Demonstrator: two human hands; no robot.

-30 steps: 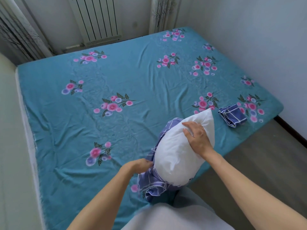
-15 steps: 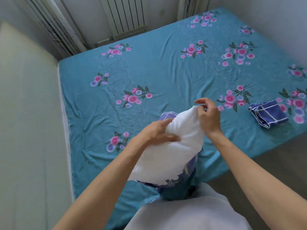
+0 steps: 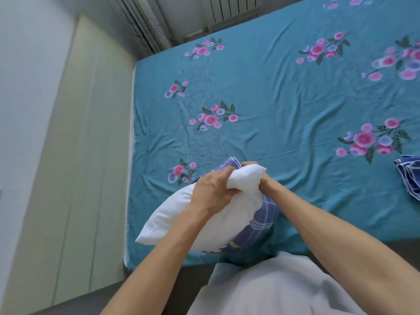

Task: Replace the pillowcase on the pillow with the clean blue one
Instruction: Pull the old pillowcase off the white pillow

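The bare white pillow lies tilted over the bed's near edge, mostly out of a purple-blue checked pillowcase that shows beneath and behind it. My left hand grips the pillow's bunched top end from the left. My right hand holds the same end from the right, largely hidden behind the white fabric. A folded blue checked pillowcase lies on the bed at the right edge of the view.
The bed wears a teal sheet with pink flowers. A pale cabinet stands left of it, close to the mattress edge. A radiator and curtains are at the far wall. My white garment fills the bottom.
The view has swung left. Both hands have closed together on the pillow's top end, squeezing it. More white pillow shows outside the checked case than before.
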